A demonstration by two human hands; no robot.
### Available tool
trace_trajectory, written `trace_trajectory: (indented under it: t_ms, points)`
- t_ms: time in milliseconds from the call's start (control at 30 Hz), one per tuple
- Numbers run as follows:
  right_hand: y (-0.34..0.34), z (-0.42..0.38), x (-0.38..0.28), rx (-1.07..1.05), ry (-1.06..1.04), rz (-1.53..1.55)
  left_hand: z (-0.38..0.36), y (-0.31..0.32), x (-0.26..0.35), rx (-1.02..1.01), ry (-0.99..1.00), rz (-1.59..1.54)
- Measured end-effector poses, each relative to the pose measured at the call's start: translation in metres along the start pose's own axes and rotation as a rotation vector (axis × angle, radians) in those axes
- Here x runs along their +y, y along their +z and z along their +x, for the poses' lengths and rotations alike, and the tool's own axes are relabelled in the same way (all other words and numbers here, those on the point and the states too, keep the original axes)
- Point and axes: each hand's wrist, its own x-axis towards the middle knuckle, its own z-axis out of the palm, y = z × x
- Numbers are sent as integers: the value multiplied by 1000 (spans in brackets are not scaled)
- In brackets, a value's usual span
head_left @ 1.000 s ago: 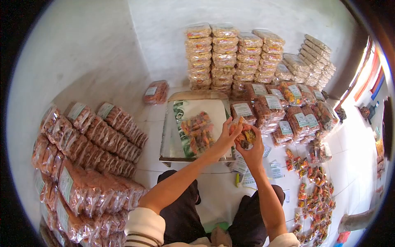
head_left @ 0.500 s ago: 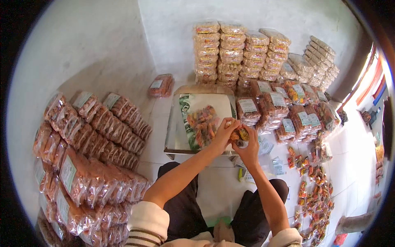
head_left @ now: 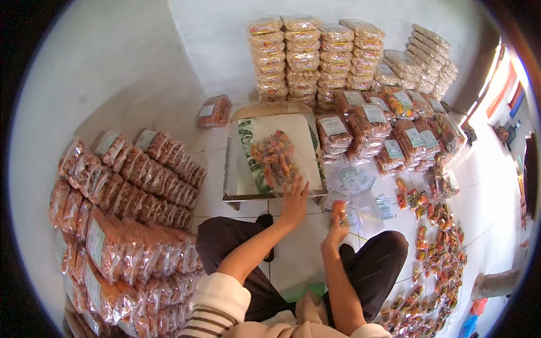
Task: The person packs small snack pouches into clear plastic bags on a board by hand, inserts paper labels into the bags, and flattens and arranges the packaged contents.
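In the head view I see the left hand [head_left: 294, 198] spread wide, fingers apart, at the near end of a clear bag of colourful packets [head_left: 274, 158] lying on the low table [head_left: 236, 174]; from here I can't quite tell whether it presses the plastic. My right hand [head_left: 336, 232] grips a small bright packet [head_left: 338, 209] near printed labels [head_left: 355, 179].

I note the packet [head_left: 338, 208] in the right hand [head_left: 336, 232] blurred, its near end hidden by the grip. Print on the left stack's labels [head_left: 96, 243] is too small to read. The near edge cuts off the striped sleeve [head_left: 207, 315].
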Motion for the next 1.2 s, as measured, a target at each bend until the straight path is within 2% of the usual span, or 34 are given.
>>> trace_trajectory:
  t_ms: [33,67,100,167,200,233,300,333,433,500,533,600,667,733,767,833,867,933,1033,1200]
  points:
    - [0,-16,4,122,120,-176,3,11,2,98,-15,103]
    - [4,-25,5,245,244,-350,7,12,2,94,-5,101]
    - [8,-30,6,258,247,-347,10,13,-3,107,26,54]
    - [16,-37,6,181,249,-389,18,15,-8,104,66,12]
    - [17,-35,9,100,264,-280,23,17,-10,140,67,-110]
    - [21,-34,13,110,277,-276,27,15,-12,175,63,-232]
    - [29,-29,22,57,191,-514,33,10,-13,170,64,-286]
    - [35,-27,26,62,204,-510,35,12,-14,183,61,-346]
    - [51,-17,38,-5,195,-433,40,15,-17,158,119,-324]
    - [59,-10,49,-1,50,-476,39,17,-18,143,129,-325]
    - [63,-5,55,0,61,-473,39,17,-19,137,142,-332]
    - [68,7,66,57,-206,-844,42,0,-21,126,190,-341]
    - [72,16,71,8,-254,-834,56,4,-32,124,241,-358]
    - [73,23,74,-40,-310,-831,83,22,-54,33,100,-932]
    - [72,23,75,-50,-316,-862,94,25,-66,32,97,-942]
    - [71,25,75,-65,-327,-903,113,29,-93,-34,194,-599]
    - [70,26,74,-67,-326,-915,118,40,-102,-29,191,-609]
    - [70,33,76,-70,-322,-936,123,56,-113,46,486,-432]
    - [75,40,81,-10,-360,-977,117,64,-117,-36,383,-567]
    - [80,49,77,-124,-369,-1007,117,41,-102,-66,293,-564]
